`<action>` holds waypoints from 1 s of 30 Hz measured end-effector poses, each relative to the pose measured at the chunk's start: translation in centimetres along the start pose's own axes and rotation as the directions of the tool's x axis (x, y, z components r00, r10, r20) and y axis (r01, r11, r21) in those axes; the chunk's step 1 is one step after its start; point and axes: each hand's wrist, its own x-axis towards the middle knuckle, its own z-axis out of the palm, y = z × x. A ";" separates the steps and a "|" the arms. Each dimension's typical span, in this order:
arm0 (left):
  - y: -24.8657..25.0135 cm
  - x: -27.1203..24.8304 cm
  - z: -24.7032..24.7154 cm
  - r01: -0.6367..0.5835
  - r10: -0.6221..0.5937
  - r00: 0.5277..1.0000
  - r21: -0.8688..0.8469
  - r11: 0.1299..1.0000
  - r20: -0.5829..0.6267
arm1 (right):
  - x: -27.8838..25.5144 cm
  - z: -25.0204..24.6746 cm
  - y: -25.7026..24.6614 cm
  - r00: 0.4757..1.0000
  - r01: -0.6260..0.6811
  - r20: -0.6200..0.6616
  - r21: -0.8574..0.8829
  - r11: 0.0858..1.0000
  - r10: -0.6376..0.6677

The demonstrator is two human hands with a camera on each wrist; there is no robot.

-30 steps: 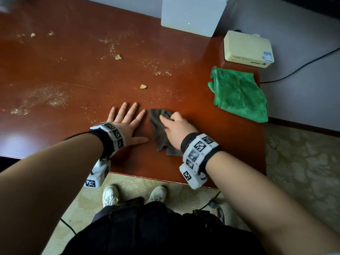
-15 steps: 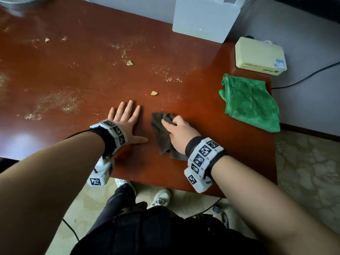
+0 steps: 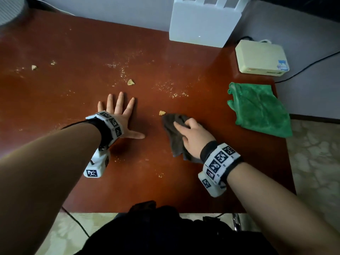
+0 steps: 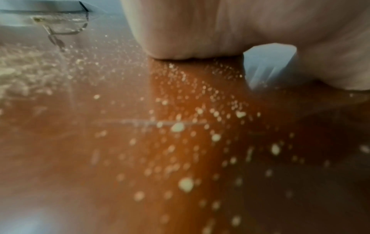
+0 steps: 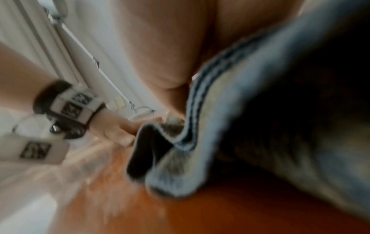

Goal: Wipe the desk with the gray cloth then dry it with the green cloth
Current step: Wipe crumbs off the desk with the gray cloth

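Note:
My left hand (image 3: 119, 113) lies flat on the red-brown desk (image 3: 55, 100), fingers spread; the left wrist view shows its palm (image 4: 200, 23) pressing on the crumb-speckled surface. To its right, my right hand (image 3: 191, 133) grips the bunched gray cloth (image 3: 172, 138) against the desk, index finger stretched over it. In the blurred right wrist view, folds of the gray cloth (image 5: 220, 134) sit under my palm. A crumb (image 3: 162, 112) lies at the cloth's far edge. The green cloth (image 3: 257, 109) lies crumpled at the desk's right edge, untouched.
Crumbs and fine dust (image 3: 130, 82) are scattered over the desk's middle and left. A white box-shaped appliance (image 3: 204, 21) stands at the back, with a cream box (image 3: 261, 59) and a black cable (image 3: 312, 65) to its right. Patterned floor (image 3: 316, 162) lies beyond the right edge.
My right hand has slid the gray cloth right and away from my left hand, widening the gap, up to the crumb. The left hand stays flat. The camera moved closer over the desk.

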 end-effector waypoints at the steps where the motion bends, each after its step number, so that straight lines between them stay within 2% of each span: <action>1: 0.0 0.2 -0.1 0.000 0.000 1.000 0.008 1.000 0.011 | -0.3 -0.3 -0.2 0.999 0.028 0.015 0.060 0.998 -0.029; 2: -0.1 0.4 -0.3 0.001 -0.001 1.000 0.009 1.000 0.019 | -0.2 -0.9 0.0 1.000 0.022 -0.008 0.137 0.990 -0.021; 4: -0.2 0.5 -0.5 0.001 -0.002 1.000 0.006 1.000 0.030 | 1.2 -2.8 1.3 0.982 -0.040 -0.169 0.231 0.972 0.081; 6: -0.2 0.5 -0.6 -0.004 0.003 0.999 0.001 1.000 0.033 | 3.3 -4.8 3.3 0.912 -0.205 -0.303 0.246 0.947 0.276; 8: -0.2 0.7 -0.4 -0.008 0.008 0.999 -0.003 1.000 0.031 | 5.3 -5.7 4.3 0.831 -0.429 -0.278 0.230 0.873 0.482; 10: -0.3 0.8 -0.3 -0.009 0.009 1.000 -0.007 1.000 0.029 | 6.6 -5.5 3.6 0.805 -0.532 -0.199 0.177 0.828 0.559; 12: -0.3 0.9 -0.3 -0.009 0.009 0.999 -0.001 1.000 0.031 | 6.7 -4.8 1.9 0.863 -0.460 -0.176 0.113 0.881 0.474; 14: -0.3 0.9 -0.3 -0.009 0.009 0.999 0.001 1.000 0.031 | 6.0 -3.6 0.1 0.950 -0.276 -0.137 0.044 0.960 0.279; 15: -0.2 0.8 -0.3 -0.009 0.009 0.999 -0.002 1.000 0.031 | 5.6 -3.1 -0.5 0.978 -0.184 -0.097 0.029 0.983 0.186; 17: -0.2 0.8 -0.2 -0.009 0.009 1.000 -0.014 1.000 0.026 | 5.2 -3.4 -0.8 0.997 -0.074 -0.022 0.067 0.995 0.076; 18: -0.2 0.8 -0.2 -0.008 0.008 1.000 -0.017 1.000 0.024 | 5.3 -4.3 -0.4 0.997 -0.068 -0.021 0.111 0.992 0.070; 20: -0.2 0.8 -0.1 -0.006 0.007 1.000 -0.017 1.000 0.021 | 6.4 -6.4 1.3 0.979 -0.133 -0.135 0.167 0.977 0.156; 22: -0.3 0.9 -0.1 -0.002 0.002 1.000 -0.018 1.000 0.026 | 8.3 -8.4 3.6 0.889 -0.294 -0.285 0.241 0.925 0.357; 23: -0.3 1.0 -0.1 -0.001 0.001 1.000 -0.018 1.000 0.029 | 9.4 -8.9 4.6 0.831 -0.391 -0.307 0.270 0.880 0.464; 25: -0.3 1.0 0.0 0.000 0.001 0.999 -0.018 1.000 0.036 | 11.2 -9.2 5.4 0.759 -0.558 -0.230 0.254 0.790 0.609; 26: -0.3 1.1 0.0 0.000 0.000 0.999 -0.016 1.000 0.038 | 11.8 -9.0 5.3 0.759 -0.582 -0.203 0.212 0.785 0.618; 27: -0.3 1.1 -0.1 0.002 -0.002 0.999 -0.014 1.000 0.040 | 12.2 -8.7 4.8 0.783 -0.560 -0.206 0.177 0.809 0.587; 28: -0.2 1.1 -0.1 0.005 -0.004 0.999 -0.012 1.000 0.044 | 12.5 -8.2 4.2 0.826 -0.498 -0.215 0.157 0.853 0.522; 30: -0.2 1.0 -0.3 0.008 -0.007 0.999 -0.008 1.000 0.053 | 12.0 -6.8 2.3 0.931 -0.292 -0.189 0.125 0.948 0.311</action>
